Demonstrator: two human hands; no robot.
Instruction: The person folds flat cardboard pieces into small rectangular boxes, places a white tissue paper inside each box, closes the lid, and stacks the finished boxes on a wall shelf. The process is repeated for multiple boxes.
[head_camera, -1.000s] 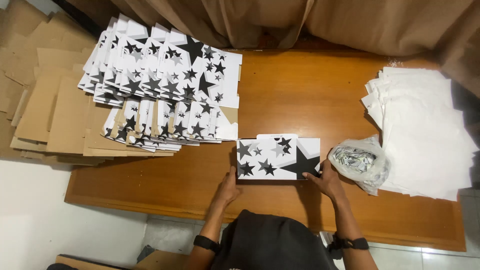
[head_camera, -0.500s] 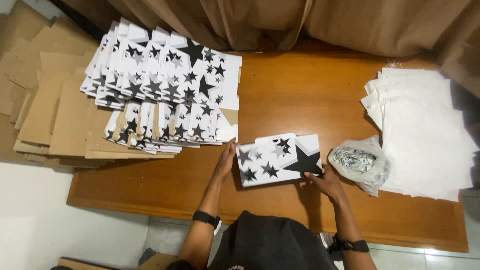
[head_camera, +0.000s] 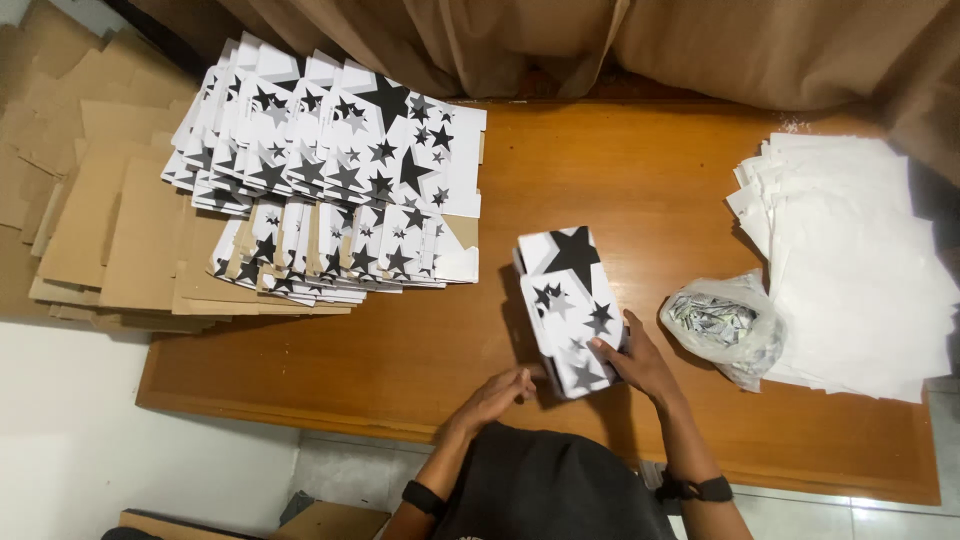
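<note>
**Hands on a Star Box at the Big Wooden Table**

A wide brown table (head_camera: 420, 370) fills the room. On its left side sits a big fanned pile of flat star boxes (head_camera: 340, 180), lying partly on plain cardboard sheets (head_camera: 100, 220). A stack of white paper (head_camera: 860, 270) rests on the right, with a small plastic bag (head_camera: 725, 325) just beside it. Near the front edge lies one folded star box (head_camera: 568, 300). The right hand (head_camera: 640, 362) grips its near end, fingers wrapped around it. The left hand (head_camera: 492, 395) lies flat, fingers together, tips touching the box.
</note>
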